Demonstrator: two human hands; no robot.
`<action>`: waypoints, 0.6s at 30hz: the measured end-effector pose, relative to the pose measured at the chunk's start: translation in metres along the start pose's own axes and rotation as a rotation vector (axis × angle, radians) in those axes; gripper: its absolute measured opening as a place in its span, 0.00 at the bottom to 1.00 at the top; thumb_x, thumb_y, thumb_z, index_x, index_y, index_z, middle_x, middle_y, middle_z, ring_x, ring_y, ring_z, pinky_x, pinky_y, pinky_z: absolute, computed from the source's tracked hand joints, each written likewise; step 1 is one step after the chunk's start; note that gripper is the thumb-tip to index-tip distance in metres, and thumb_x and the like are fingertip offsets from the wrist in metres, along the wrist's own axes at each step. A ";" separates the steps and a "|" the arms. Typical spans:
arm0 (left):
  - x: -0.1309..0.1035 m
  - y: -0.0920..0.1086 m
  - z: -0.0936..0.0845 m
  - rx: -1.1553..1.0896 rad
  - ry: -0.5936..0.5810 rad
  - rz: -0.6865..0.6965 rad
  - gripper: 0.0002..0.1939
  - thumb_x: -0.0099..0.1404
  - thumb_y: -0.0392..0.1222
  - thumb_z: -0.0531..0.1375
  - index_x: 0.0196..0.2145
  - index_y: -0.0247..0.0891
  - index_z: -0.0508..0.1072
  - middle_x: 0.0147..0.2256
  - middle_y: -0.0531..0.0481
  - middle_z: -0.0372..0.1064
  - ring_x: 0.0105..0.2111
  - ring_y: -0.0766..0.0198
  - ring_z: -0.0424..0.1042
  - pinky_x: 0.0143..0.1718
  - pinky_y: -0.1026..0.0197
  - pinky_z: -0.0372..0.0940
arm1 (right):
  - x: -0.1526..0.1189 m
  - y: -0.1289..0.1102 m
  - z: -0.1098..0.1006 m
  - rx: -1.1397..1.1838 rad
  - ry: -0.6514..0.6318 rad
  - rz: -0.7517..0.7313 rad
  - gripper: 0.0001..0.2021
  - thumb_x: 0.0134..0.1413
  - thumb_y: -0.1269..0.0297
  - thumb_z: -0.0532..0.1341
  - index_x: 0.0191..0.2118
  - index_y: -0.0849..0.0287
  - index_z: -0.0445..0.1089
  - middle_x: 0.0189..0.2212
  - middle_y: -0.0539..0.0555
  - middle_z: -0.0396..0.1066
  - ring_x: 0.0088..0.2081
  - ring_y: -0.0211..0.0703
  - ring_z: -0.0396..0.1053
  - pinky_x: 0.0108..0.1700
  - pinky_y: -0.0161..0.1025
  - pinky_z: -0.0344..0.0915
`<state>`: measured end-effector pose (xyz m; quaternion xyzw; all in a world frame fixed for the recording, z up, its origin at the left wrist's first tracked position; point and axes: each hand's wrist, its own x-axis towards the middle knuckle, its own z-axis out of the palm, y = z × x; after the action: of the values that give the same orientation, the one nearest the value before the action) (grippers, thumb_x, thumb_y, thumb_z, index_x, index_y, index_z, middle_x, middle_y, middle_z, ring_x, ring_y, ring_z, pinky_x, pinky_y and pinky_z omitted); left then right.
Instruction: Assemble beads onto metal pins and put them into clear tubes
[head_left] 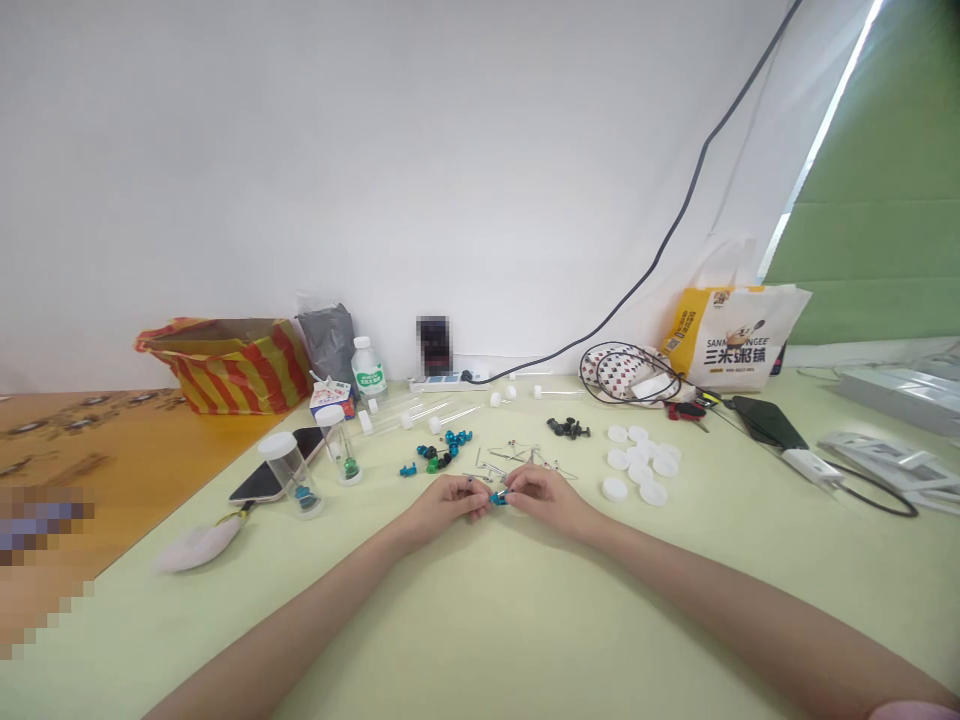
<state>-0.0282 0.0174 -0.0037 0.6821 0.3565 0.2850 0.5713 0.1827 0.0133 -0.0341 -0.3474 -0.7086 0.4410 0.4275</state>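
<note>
At the middle of the table, my left hand (450,505) and my right hand (546,497) meet over a small blue metallic part (499,497). Fingertips of both hands are closed on it, and its exact kind is too small to make out. Just beyond my hands lie thin silver metal pieces (491,468), some of them wire-like. Left of these is a pile of blue, green and black small parts (441,455), with one blue piece (408,470) apart from the rest. Several small black parts (568,428) lie further back on the right.
Round white caps (639,472) lie to the right. Clear capped tubes (427,414) lie behind; two capped jars (294,478) stand left near a phone (277,465). A bottle (367,370), a striped bag (229,365), a cable coil (634,373) and a paper bag (739,340) line the back.
</note>
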 end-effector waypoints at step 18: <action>0.000 -0.001 -0.001 0.008 -0.004 0.002 0.14 0.56 0.48 0.59 0.29 0.32 0.72 0.26 0.50 0.67 0.26 0.68 0.63 0.31 0.64 0.59 | -0.002 -0.009 0.000 0.035 -0.008 0.016 0.11 0.43 0.62 0.64 0.33 0.60 0.66 0.38 0.54 0.68 0.38 0.39 0.67 0.46 0.42 0.63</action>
<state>-0.0286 0.0182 -0.0043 0.6853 0.3559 0.2826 0.5691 0.1828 0.0081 -0.0263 -0.3437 -0.6995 0.4582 0.4273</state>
